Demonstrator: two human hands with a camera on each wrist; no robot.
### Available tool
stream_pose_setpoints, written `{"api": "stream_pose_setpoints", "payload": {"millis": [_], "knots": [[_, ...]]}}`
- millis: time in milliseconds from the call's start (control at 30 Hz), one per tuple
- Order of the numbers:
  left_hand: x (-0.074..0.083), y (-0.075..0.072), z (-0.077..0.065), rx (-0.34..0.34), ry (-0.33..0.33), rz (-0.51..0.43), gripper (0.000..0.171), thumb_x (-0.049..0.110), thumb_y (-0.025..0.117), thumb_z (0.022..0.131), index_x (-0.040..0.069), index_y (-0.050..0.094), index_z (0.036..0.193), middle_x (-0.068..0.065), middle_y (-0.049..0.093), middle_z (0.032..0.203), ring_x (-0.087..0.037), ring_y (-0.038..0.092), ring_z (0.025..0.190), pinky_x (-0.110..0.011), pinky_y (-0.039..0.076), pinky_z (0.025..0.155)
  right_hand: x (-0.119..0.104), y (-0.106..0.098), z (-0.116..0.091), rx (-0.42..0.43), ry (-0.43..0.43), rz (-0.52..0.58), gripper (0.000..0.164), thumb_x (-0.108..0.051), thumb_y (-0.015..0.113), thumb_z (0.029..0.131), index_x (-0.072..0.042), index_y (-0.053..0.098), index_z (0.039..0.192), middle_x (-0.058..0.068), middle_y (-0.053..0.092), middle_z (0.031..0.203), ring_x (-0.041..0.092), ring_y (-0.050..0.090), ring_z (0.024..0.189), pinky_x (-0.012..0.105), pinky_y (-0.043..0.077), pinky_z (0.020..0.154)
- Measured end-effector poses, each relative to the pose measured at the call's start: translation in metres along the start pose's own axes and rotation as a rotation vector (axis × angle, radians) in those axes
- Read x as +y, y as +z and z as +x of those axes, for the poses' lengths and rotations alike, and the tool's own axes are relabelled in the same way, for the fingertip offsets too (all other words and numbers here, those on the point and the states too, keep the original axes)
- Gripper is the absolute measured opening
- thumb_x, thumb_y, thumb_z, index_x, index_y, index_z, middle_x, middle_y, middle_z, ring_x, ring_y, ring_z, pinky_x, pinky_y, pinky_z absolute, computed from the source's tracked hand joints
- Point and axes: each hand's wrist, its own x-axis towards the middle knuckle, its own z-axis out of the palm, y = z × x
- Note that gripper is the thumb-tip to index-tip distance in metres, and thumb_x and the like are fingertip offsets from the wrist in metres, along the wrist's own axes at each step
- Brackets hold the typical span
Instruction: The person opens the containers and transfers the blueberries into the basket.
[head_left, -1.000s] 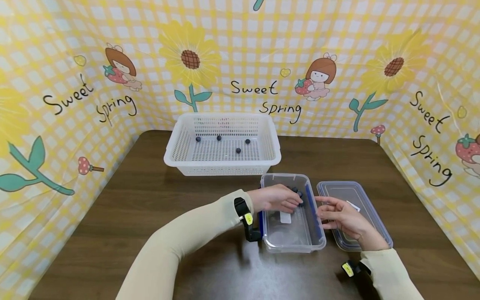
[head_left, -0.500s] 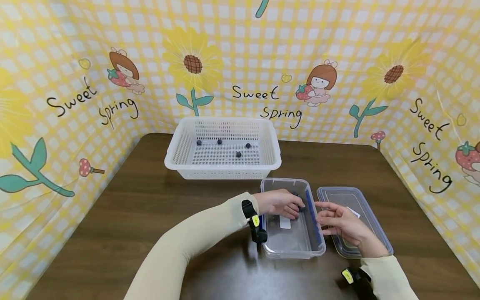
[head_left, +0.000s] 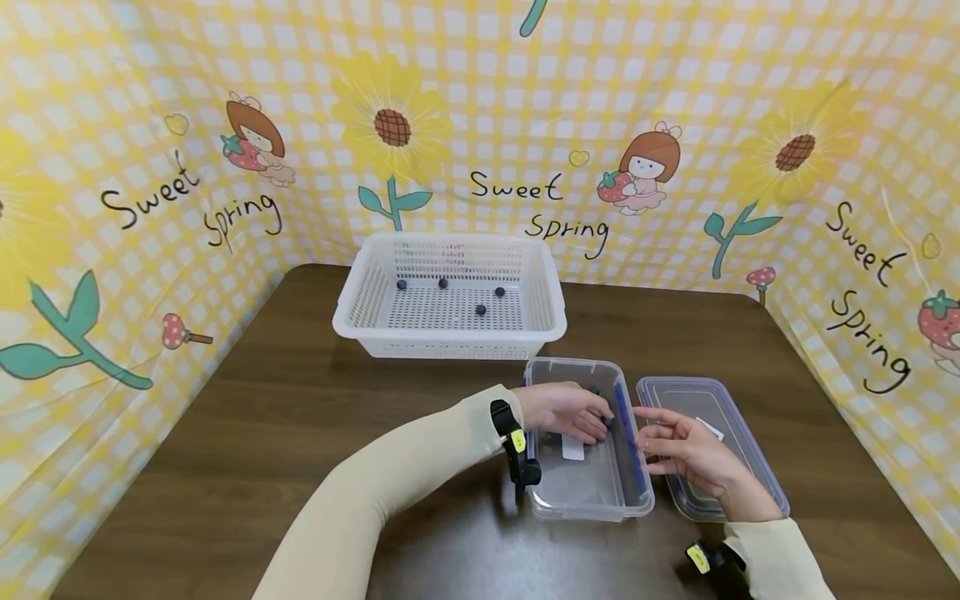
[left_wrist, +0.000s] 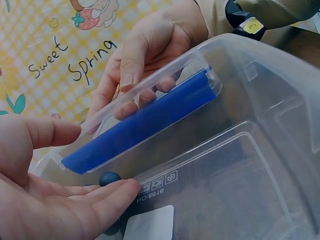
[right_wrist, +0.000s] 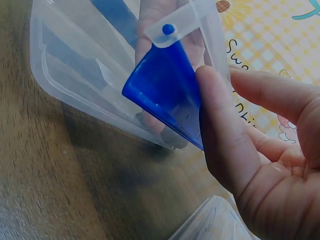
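Note:
My left hand (head_left: 566, 410) reaches over the left rim into a clear plastic storage box (head_left: 588, 510). Its fingers are extended and the thumb stands apart. Beside these fingers in the left wrist view is a dark blue blueberry (left_wrist: 109, 178); others are partly hidden behind the hand. Outside the box's right wall, my right hand (head_left: 690, 454) has its fingers loosely spread and fingertips at the wall. In the right wrist view, its thumb lies against the blue latch (right_wrist: 165, 90). A white label (head_left: 573, 448) shows at the box's bottom.
A white slotted basket (head_left: 450, 335) with several blueberries stands behind the box. The box's blue-edged lid (head_left: 675, 392) lies on the brown table (head_left: 247, 450) at the right, partly under my right hand. Yellow checked cloth (head_left: 495, 100) encloses the table's back and sides.
My left hand has shifted slightly right inside the box and now covers more of the blueberries. My right hand stays at the box's wall. The head view has tilted a little.

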Motion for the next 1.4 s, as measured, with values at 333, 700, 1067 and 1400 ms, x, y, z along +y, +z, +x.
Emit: {"api": "stream_pose_setpoints", "payload": {"millis": [333,700,1067,1400], "knots": [[-0.005,0.006,0.004,-0.022,0.008,0.020,0.033,0.005,0.054,0.097,-0.015,0.055,0.124,-0.034,0.060,0.122,-0.042,0.054,0.124,-0.050,0.045,0.106,0.001,-0.002,0.000,-0.017,-0.022,0.016,0.042,0.008,0.049,0.100,-0.020,0.059,0.130,0.003,0.068,0.101,0.014,0.068,0.090,0.033,0.060,0.079],[-0.008,0.014,0.013,-0.053,-0.066,-0.013,0.019,0.003,0.045,0.104,-0.011,0.057,0.109,-0.030,0.062,0.114,-0.044,0.050,0.128,-0.051,0.043,0.108,0.001,-0.002,-0.002,-0.016,-0.027,0.033,0.044,0.009,0.049,0.099,-0.021,0.059,0.129,0.004,0.068,0.103,0.014,0.068,0.092,0.033,0.060,0.079],[-0.012,0.020,0.011,-0.099,-0.118,0.077,0.028,0.006,0.041,0.107,-0.003,0.053,0.084,-0.012,0.057,0.075,-0.017,0.061,0.061,-0.021,0.049,0.051,0.002,0.000,-0.001,-0.011,-0.014,0.029,0.043,0.009,0.050,0.099,-0.019,0.058,0.130,0.003,0.068,0.102,0.014,0.068,0.091,0.034,0.061,0.079],[-0.005,0.020,0.003,-0.146,-0.077,0.118,0.024,0.006,0.042,0.107,-0.002,0.055,0.088,-0.012,0.058,0.078,-0.017,0.062,0.065,-0.023,0.049,0.054,0.001,0.001,-0.003,-0.007,-0.012,0.040,0.042,0.009,0.050,0.099,-0.020,0.059,0.128,0.003,0.069,0.102,0.015,0.068,0.091,0.033,0.061,0.079]]}}
